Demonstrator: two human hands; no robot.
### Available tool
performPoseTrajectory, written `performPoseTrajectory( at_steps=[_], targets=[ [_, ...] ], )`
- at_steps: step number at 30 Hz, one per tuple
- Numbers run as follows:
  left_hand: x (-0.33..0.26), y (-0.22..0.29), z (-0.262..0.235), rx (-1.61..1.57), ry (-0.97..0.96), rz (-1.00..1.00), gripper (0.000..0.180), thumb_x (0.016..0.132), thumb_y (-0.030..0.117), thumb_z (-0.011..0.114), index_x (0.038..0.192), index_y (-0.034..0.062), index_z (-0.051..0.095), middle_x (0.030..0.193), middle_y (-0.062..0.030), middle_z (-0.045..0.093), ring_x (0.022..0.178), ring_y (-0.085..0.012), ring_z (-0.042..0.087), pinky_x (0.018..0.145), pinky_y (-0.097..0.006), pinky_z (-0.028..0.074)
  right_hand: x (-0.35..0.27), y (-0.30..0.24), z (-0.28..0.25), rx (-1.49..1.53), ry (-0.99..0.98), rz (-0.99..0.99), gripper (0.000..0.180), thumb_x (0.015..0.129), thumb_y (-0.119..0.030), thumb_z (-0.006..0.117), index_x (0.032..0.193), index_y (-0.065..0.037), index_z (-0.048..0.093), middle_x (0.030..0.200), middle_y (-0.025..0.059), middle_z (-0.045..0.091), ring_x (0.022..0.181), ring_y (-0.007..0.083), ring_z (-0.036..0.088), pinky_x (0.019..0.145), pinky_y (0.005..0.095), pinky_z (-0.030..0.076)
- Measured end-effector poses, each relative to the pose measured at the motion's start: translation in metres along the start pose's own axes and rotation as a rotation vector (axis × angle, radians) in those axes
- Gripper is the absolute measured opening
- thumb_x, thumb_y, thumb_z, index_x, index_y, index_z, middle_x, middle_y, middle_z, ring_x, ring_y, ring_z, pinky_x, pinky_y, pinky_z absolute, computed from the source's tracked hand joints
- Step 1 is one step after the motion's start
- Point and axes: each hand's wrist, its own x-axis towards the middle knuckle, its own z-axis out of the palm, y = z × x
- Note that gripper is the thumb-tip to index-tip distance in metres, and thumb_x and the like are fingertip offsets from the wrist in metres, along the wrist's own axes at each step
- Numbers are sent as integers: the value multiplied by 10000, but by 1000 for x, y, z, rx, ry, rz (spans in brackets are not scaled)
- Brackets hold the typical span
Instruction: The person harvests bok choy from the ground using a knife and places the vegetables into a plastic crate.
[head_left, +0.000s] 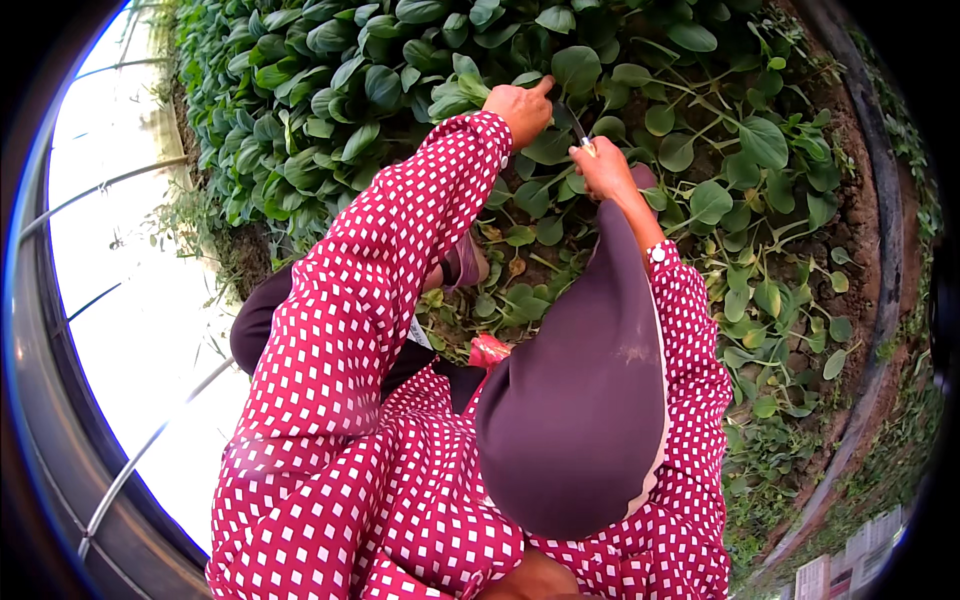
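Note:
My left hand (pixel 522 106), in a red sleeve with white squares, is closed on the base of a leafy green plant (pixel 575 68) at the top middle. Just to its right, my right hand (pixel 603 168) grips a small knife (pixel 578 128). Its thin blade points up toward the plant's stems, between the two hands. A dark headscarf (pixel 575 400) hangs down over my right forearm and hides most of it.
A dense bed of broad-leaved greens (pixel 330 90) fills the top and left. Sparser plants (pixel 760 150) stand in bare soil on the right, bordered by a dark pipe or edging (pixel 885 220). White greenhouse sheeting with metal hoops (pixel 130 300) lies at the left.

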Motion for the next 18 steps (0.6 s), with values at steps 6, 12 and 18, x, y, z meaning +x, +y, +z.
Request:
performPoseTrajectory(
  at_steps=[6, 12, 18],
  targets=[
    [-29, -27, 25, 51, 34, -93, 224, 783, 123, 665, 993, 45, 680, 1364, -173, 501, 737, -254, 710, 629, -381, 553, 14, -40, 10, 279, -111, 190, 299, 956, -305, 559, 993, -10, 523, 762, 67, 597, 529, 126, 536, 425, 276, 408],
    [-45, -31, 36, -89, 49, -125, 227, 766, 54, 609, 983, -9, 621, 1394, -153, 479, 786, -299, 696, 686, -415, 555, 24, -40, 21, 382, -190, 235, 300, 967, -300, 553, 1058, -15, 531, 790, 54, 598, 517, 97, 500, 416, 260, 390],
    [-46, -37, 42, -66, 106, -96, 230, 749, 53, 625, 967, -21, 633, 1353, -155, 499, 761, -293, 699, 671, -405, 560, 31, -37, 29, 331, -172, 190, 283, 964, -293, 555, 1029, -18, 543, 718, 52, 583, 472, 103, 481, 391, 272, 380]
  ],
)
